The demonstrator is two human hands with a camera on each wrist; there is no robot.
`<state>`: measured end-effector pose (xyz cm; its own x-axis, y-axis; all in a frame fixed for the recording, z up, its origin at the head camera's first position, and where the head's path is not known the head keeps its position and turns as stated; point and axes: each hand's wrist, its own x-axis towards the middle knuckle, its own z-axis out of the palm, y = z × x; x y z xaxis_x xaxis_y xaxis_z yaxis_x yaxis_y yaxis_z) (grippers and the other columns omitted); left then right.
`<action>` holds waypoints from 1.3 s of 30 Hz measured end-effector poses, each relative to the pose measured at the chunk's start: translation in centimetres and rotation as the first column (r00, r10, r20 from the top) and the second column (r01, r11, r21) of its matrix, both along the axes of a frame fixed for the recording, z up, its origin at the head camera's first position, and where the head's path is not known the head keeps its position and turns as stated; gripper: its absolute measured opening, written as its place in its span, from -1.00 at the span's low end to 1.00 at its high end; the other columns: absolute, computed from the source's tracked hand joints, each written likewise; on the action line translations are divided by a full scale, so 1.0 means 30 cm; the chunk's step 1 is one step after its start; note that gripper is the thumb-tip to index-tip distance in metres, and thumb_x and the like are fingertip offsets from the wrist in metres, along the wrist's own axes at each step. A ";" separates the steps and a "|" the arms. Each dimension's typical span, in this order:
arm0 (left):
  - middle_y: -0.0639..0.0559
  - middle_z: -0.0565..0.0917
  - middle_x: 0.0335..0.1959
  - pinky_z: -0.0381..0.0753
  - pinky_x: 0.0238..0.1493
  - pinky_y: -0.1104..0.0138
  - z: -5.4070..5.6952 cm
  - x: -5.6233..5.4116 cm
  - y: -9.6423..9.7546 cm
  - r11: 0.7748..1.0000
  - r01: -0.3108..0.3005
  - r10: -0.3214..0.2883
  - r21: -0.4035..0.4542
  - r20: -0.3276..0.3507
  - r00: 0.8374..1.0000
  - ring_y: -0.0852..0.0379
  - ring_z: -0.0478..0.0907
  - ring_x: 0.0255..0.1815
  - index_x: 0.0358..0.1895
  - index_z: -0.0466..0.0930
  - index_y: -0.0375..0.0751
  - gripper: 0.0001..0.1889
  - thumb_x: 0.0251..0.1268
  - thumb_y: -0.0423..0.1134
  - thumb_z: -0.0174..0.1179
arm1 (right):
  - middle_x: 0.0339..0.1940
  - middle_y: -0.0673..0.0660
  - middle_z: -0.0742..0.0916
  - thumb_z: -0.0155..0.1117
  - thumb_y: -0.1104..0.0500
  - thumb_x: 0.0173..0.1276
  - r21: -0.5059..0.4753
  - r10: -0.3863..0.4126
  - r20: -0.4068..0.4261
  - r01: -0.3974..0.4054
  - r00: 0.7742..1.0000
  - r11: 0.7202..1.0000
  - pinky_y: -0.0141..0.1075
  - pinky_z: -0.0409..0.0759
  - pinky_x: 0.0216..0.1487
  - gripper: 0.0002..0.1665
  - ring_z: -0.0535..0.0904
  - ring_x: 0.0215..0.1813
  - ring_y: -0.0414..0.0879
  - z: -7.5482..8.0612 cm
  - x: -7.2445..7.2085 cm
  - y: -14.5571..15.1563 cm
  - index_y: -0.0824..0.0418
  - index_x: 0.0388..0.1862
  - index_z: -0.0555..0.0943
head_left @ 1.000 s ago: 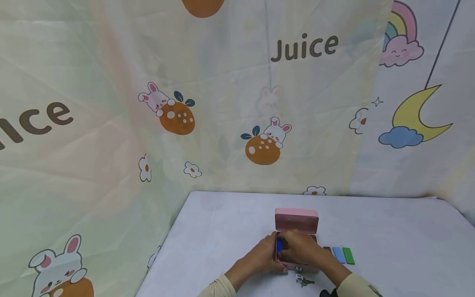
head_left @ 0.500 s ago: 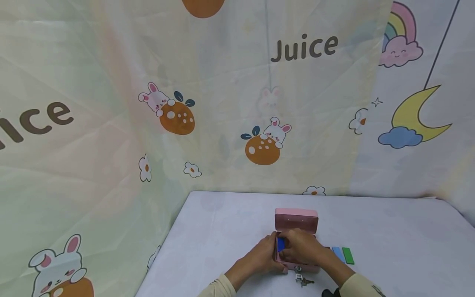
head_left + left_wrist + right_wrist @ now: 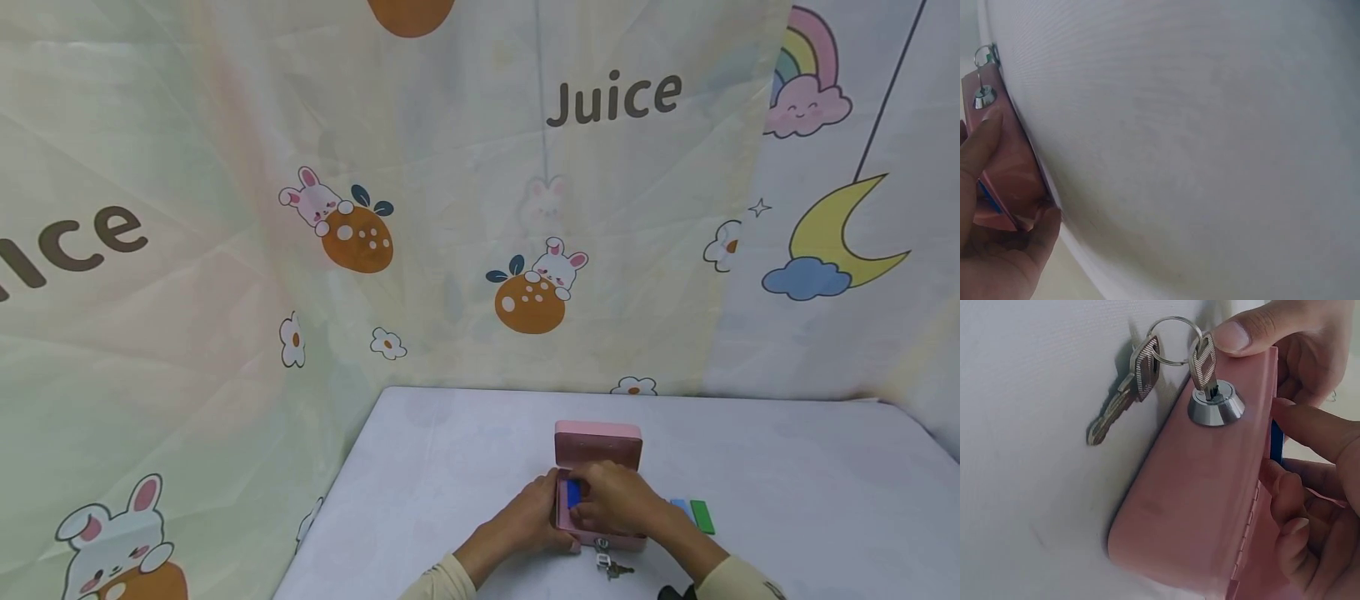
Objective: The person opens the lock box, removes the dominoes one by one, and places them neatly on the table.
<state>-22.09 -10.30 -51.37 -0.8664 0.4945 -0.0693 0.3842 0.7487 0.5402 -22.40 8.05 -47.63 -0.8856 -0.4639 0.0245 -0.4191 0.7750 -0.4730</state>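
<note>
A pink metal lockbox (image 3: pixel 598 430) stands on the white table with its lid raised. My left hand (image 3: pixel 528 517) grips the box's left side, thumb at the front wall, as the left wrist view shows around the box wall (image 3: pixel 1013 162). Inside the box, my right hand (image 3: pixel 617 500) pinches a flat blue piece (image 3: pixel 573 493). The right wrist view gives only a narrow strip of this blue piece (image 3: pixel 1277 442), between the thumb and fingers. A key (image 3: pixel 1204 365) sits in the round lock (image 3: pixel 1216 409). The right hand covers much of the box's inside.
A second key (image 3: pixel 1113 409) hangs from the ring at the box front. On the table to the right of the box lie a green piece (image 3: pixel 702 517) and a light blue piece (image 3: pixel 682 507), the latter partly behind the right forearm. A printed cloth (image 3: pixel 450 358) rises behind the table.
My right hand has shifted slightly right inside the box, and the blue piece has moved right with it. The forearm now hides the brown piece on the table. The left hand holds still.
</note>
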 end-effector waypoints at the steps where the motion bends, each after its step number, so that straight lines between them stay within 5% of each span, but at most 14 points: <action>1: 0.08 0.54 0.19 0.49 0.36 0.27 0.001 0.001 0.000 1.000 0.001 -0.001 -0.002 -0.005 1.000 0.28 0.47 0.19 0.47 0.17 -0.07 0.06 -0.13 -0.01 0.63 | -0.37 -0.09 0.72 0.64 0.16 0.02 -0.004 0.004 -0.004 -0.004 1.000 1.000 -0.30 0.52 -0.34 -0.43 0.47 -0.40 -0.21 0.003 0.003 0.003 0.17 0.05 0.69; 14: 0.09 0.53 0.22 0.48 0.37 0.25 0.002 0.003 -0.002 1.000 -0.010 0.010 0.003 0.016 1.000 0.28 0.46 0.21 0.47 0.16 -0.05 0.08 -0.15 0.00 0.63 | -0.42 -0.12 0.66 0.65 0.17 -0.02 0.003 -0.018 -0.004 0.018 1.000 1.000 -0.31 0.49 -0.39 -0.44 0.46 -0.39 -0.21 0.031 0.011 0.026 0.15 0.03 0.70; 24: 0.12 0.53 0.23 0.47 0.38 0.24 -0.010 -0.006 -0.002 1.000 0.005 -0.005 0.025 0.010 1.000 0.28 0.46 0.23 0.47 0.17 0.00 0.07 -0.16 -0.03 0.64 | -0.28 -0.11 0.72 0.68 0.20 -0.09 0.019 -0.073 0.014 0.073 0.997 0.997 -0.16 0.64 -0.18 -0.34 0.52 -0.27 -0.18 0.046 0.011 0.043 0.11 0.09 0.70; 39: 0.17 0.54 0.18 0.50 0.33 0.27 -0.023 -0.010 -0.001 1.000 -0.005 0.005 0.008 -0.001 1.000 0.31 0.47 0.18 0.47 0.18 0.01 0.08 -0.18 0.01 0.64 | -0.14 -0.04 0.76 0.67 0.13 -0.07 -0.005 -0.017 -0.026 0.017 1.000 1.000 -0.04 0.68 -0.11 -0.40 0.59 -0.17 -0.17 0.062 0.012 0.121 0.16 0.02 0.70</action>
